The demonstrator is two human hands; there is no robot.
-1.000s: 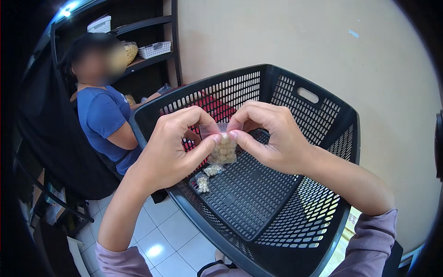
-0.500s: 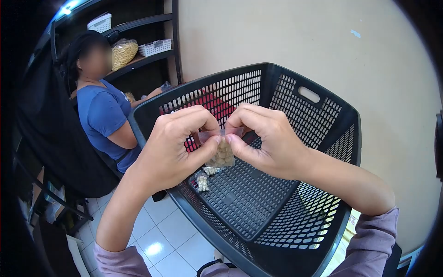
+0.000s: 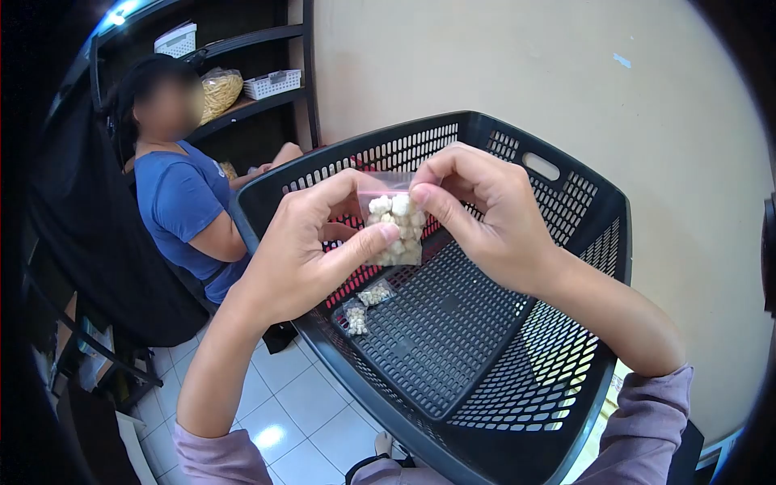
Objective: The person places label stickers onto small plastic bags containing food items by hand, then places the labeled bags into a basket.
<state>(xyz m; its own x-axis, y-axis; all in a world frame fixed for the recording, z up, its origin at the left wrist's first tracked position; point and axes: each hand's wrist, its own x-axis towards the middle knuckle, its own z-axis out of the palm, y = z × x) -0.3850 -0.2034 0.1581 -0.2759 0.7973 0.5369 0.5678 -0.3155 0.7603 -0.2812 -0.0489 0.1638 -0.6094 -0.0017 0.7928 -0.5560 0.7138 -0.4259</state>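
Observation:
A small clear zip bag [image 3: 405, 242] of pale, lumpy pieces hangs upright between my hands, above a large black plastic basket [image 3: 558, 380]. My left hand [image 3: 311, 234] grips the bag's left side, its thumb across the front. At the bag's upper right corner, my right hand [image 3: 481, 210] pinches the edge beside the pinkish seal line. Two similar filled bags lie inside the basket on its left: one bag [image 3: 375, 293] farther back and another bag [image 3: 355, 318] nearer me.
A person in a blue shirt [image 3: 182, 194] is at the left, beside a dark shelf [image 3: 250, 40] bearing a large bag of yellowish pieces [image 3: 220, 95] and a white basket [image 3: 273, 84]. A beige wall [image 3: 517, 65] rises behind the black basket. White floor tiles [image 3: 303, 404] show below.
My hands have moved apart and up. The left now holds the bag by its side instead of its top, and the right has shifted to its upper corner. More of the bag shows.

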